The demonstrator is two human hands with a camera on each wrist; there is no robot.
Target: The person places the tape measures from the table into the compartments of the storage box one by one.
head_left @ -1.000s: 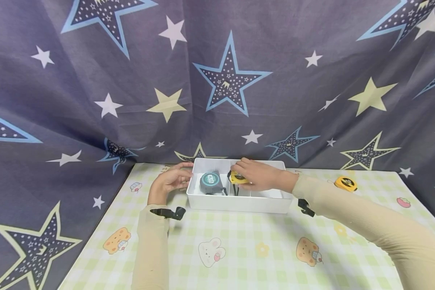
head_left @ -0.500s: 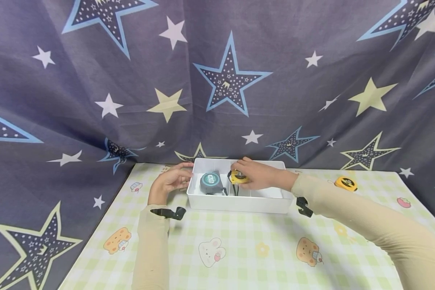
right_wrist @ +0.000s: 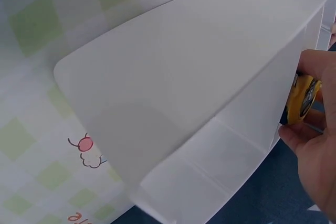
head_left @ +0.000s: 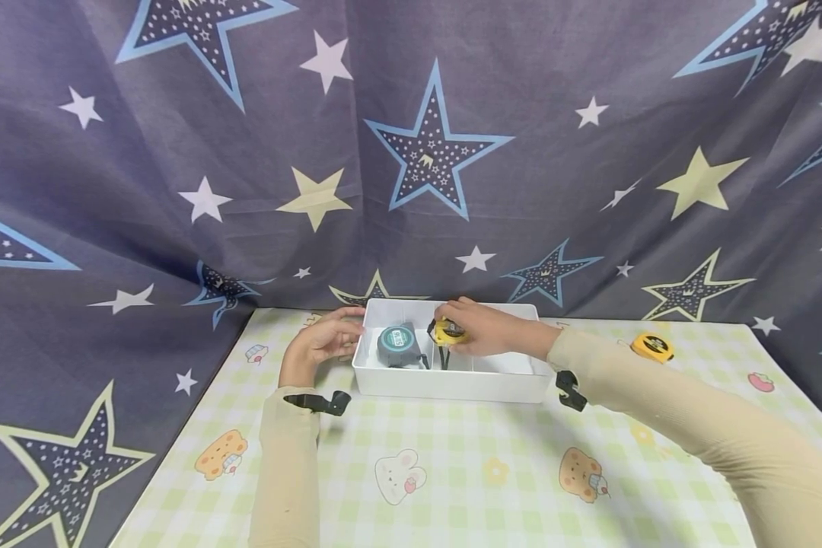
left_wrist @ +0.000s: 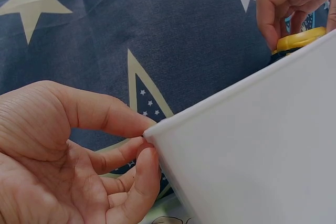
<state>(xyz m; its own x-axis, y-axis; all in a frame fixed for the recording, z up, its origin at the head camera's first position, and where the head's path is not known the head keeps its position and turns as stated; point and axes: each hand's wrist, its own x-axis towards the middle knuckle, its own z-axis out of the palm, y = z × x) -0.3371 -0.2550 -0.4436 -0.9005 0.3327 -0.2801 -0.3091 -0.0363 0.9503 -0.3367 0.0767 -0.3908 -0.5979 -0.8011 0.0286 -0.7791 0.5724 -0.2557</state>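
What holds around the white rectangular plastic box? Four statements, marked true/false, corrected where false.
1. The right hand holds a yellow-and-black tape measure. True.
2. A rounded grey-and-teal tape measure lies inside the white rectangular plastic box. True.
3. The left hand is clear of the box. False: its fingers touch it at a corner.
4. Only one yellow tape measure is visible. False: a second yellow-and-black tape measure lies on the green-and-white checked tablecloth.
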